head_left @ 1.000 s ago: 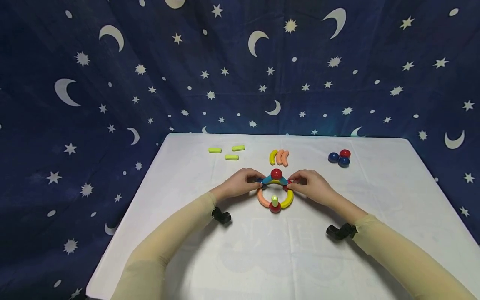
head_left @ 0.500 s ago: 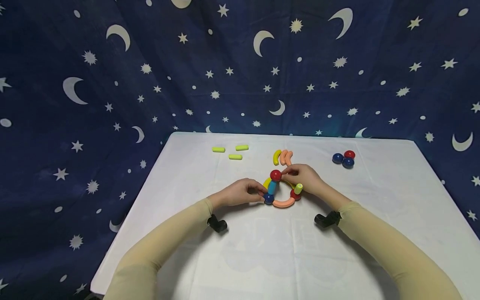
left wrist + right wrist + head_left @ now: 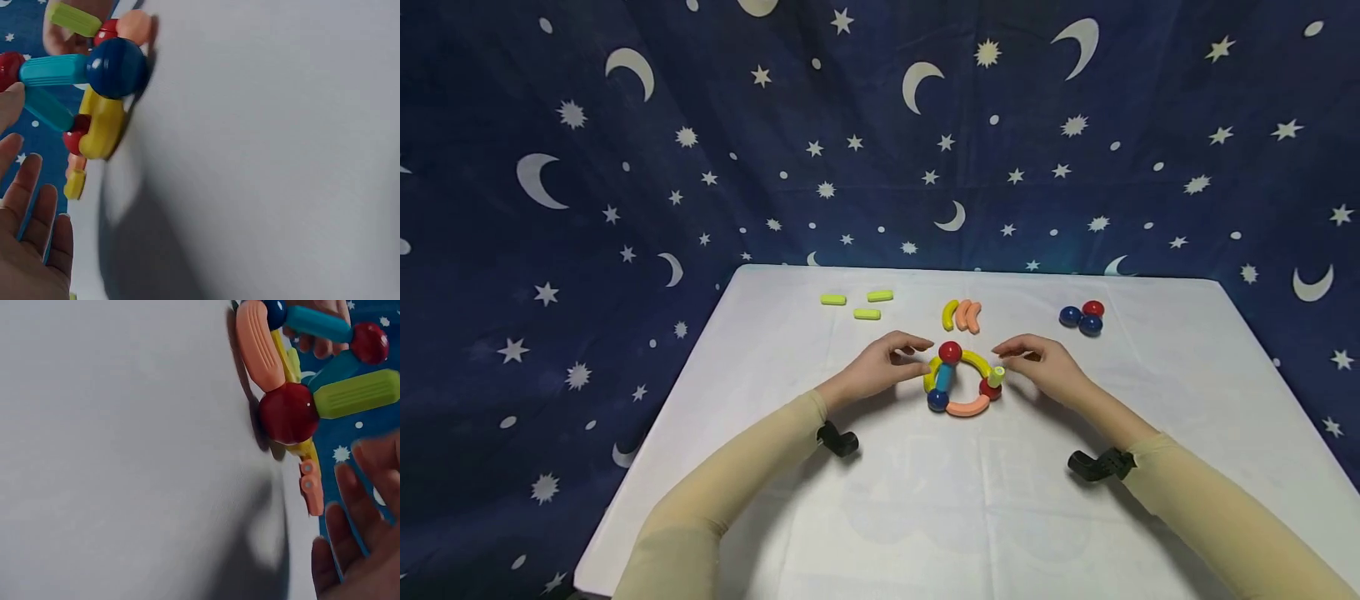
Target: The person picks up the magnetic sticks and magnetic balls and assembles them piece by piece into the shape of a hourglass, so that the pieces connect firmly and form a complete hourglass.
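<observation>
A ring of yellow and orange curved sticks point(image 3: 967, 407) lies on the white table, joined by balls. At its front left is a dark blue ball point(image 3: 937, 400); a red ball point(image 3: 289, 413) at its right bears a lime stick point(image 3: 357, 394) pointing up. Two light blue sticks point(image 3: 55, 70) lean together under a raised red ball point(image 3: 950, 352). Close to the ring's left side, my left hand point(image 3: 883, 365) has its fingers extended, the thumb overlapping the raised ball in its wrist view; contact cannot be told. To the right, my right hand point(image 3: 1047, 368) holds nothing, fingers loosely spread.
Behind the ring lie a yellow curved stick point(image 3: 951, 315) and two orange curved sticks point(image 3: 967, 316). Three lime sticks point(image 3: 867, 314) lie at the back left. Two dark blue balls point(image 3: 1091, 325) and a red ball point(image 3: 1093, 308) sit at the back right. A star-patterned cloth point(image 3: 865, 200) hangs behind.
The ring has been turned, bringing the lime stick from the front to the right and the blue ball to the front left. My right hand has let go and moved right.
</observation>
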`<state>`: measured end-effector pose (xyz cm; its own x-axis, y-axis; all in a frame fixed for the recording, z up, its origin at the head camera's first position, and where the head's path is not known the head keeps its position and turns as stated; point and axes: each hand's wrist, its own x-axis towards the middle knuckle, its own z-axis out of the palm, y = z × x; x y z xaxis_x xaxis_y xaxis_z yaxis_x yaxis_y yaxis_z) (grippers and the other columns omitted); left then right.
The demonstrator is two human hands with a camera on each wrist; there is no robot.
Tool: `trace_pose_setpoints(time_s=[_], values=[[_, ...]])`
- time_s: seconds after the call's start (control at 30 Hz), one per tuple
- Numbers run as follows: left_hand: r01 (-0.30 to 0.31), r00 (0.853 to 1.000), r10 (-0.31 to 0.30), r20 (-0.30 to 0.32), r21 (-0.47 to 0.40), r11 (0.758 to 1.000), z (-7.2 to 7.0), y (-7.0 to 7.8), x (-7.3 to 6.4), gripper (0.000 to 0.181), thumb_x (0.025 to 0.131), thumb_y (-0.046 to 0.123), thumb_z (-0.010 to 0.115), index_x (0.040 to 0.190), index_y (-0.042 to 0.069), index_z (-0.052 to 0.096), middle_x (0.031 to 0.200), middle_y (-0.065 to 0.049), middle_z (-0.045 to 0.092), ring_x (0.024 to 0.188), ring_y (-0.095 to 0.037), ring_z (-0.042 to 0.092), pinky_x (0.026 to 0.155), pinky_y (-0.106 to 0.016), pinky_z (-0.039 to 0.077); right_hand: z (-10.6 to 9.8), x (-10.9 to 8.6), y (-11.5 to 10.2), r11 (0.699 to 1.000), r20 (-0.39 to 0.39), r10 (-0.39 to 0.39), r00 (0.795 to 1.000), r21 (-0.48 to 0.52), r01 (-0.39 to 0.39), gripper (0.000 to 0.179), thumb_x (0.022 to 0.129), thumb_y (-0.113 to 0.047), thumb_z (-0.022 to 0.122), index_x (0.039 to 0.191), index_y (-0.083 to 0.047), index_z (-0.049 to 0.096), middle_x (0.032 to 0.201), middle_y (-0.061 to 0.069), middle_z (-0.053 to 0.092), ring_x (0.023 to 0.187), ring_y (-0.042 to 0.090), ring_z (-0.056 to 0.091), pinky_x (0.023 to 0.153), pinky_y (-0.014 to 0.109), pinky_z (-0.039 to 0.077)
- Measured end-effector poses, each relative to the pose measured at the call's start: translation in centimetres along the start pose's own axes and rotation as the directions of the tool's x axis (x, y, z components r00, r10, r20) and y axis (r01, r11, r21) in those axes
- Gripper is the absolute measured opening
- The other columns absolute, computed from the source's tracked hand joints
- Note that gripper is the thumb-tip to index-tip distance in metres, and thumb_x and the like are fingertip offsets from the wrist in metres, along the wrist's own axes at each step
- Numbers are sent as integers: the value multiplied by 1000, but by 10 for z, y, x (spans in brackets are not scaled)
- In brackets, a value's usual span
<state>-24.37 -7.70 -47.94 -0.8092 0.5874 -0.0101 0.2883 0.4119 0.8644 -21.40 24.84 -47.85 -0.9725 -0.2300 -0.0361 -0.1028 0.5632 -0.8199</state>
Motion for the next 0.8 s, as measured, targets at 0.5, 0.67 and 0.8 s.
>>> trace_pose_setpoints(time_s=[0.5,0.67,0.8], values=[[-59,998,59,3,-56,997,17,17,17,42,93,37,77,132,23,69,119,8,64,108,-12,56,95,-31,48,16,-17,-8,996,5,-88,996,-17,88,30,90,-35,81,113,-16,76,116,-1,67,115,23,53,98,50,44],[-72,997,71,-6,-35,997,18,18,17,40,93,36,77,130,23,69,116,8,63,107,-11,56,94,-31,49,21,-11,-15,990,-4,-110,994,-93,109,28,89,-35,81,111,-18,77,113,-3,69,114,22,52,99,52,42],[-84,997,84,-1,-26,996,19,19,19,40,94,36,77,130,23,69,117,8,63,108,-10,56,95,-32,49,23,-8,-18,988,-10,-110,994,-115,108,23,89,-31,82,108,-20,78,109,-5,70,112,21,52,98,51,42]])
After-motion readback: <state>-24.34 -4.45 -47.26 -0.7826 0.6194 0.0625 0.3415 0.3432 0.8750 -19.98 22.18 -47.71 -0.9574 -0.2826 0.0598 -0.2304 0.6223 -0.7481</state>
